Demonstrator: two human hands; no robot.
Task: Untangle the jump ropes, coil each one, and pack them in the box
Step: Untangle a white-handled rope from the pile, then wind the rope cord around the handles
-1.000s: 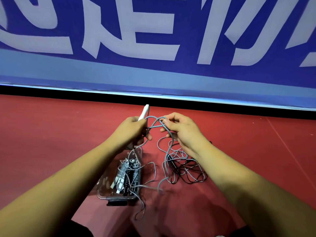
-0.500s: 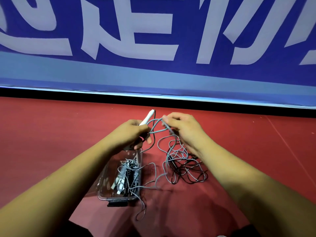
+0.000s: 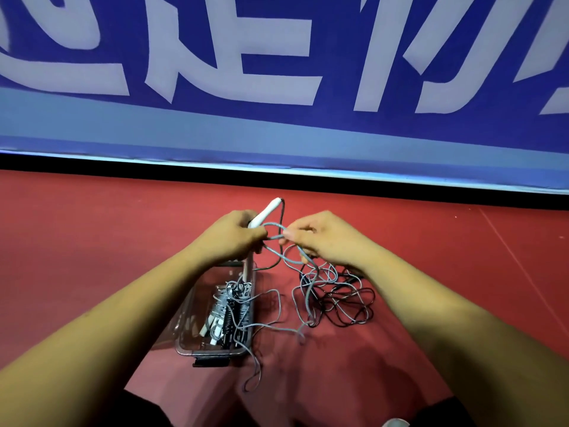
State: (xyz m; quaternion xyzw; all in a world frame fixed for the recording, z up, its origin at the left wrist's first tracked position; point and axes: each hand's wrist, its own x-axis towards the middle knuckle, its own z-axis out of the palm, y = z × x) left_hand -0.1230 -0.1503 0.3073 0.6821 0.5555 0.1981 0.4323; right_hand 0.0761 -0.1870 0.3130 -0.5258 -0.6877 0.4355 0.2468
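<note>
Right fingers (image 3: 295, 235) lower, pinching grey rope (image 3: 275, 224), left fingers (image 3: 251, 235) gripping white handle (image 3: 268, 210), coiled ropes (image 3: 229, 309) in clear box (image 3: 186, 332).

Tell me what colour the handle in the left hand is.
White; the handle shows best in the head view, poking up from the left hand.

Two hands (image 3: 234, 238) (image 3: 323, 238), one box (image 3: 188, 329)

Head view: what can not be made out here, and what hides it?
Head view only.
- Handle: lower part hidden inside the left hand.
- Rope pinched by the right hand: its course is lost in the tangle.
- Tangle: number of ropes unclear; cords cross, right forearm covers its far side.
- Box: coils inside too dense to count.
- Banner: characters cut by the top edge.
</note>
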